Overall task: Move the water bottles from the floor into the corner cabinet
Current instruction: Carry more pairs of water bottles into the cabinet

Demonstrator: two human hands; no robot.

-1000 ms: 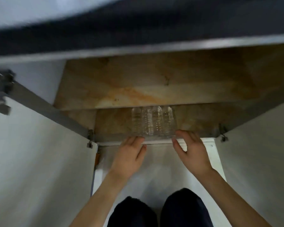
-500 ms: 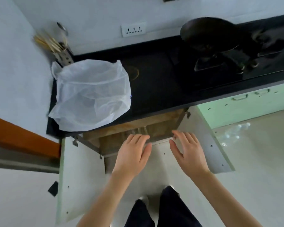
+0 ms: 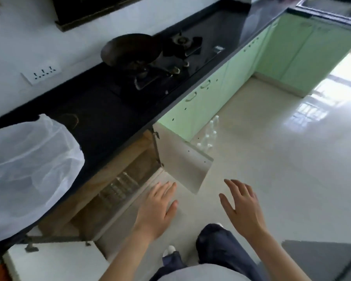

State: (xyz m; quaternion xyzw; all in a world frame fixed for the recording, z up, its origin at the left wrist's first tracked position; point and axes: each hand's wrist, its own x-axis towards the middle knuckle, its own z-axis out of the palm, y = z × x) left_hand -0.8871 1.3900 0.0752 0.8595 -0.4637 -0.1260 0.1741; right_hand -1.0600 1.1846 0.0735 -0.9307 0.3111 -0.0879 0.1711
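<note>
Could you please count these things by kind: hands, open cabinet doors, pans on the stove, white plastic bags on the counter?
Hands: 2, the left hand and the right hand
Open cabinet doors: 2, the left door and the right door
Pans: 1, the pan
White plastic bags: 1, the bag
Total: 6

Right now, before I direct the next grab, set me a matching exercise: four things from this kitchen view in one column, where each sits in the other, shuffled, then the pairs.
Things:
1. clear plastic bottles lying in a row
2. clear plastic bottles with white caps
3. white translucent plastic bag
4. dark round wok

Places:
A. on the black countertop's left end
B. on the gas stove
C. inside the open corner cabinet
D. on the pale floor beside the green cabinets

Pairs: 1-C, 2-D, 3-A, 4-B
</note>
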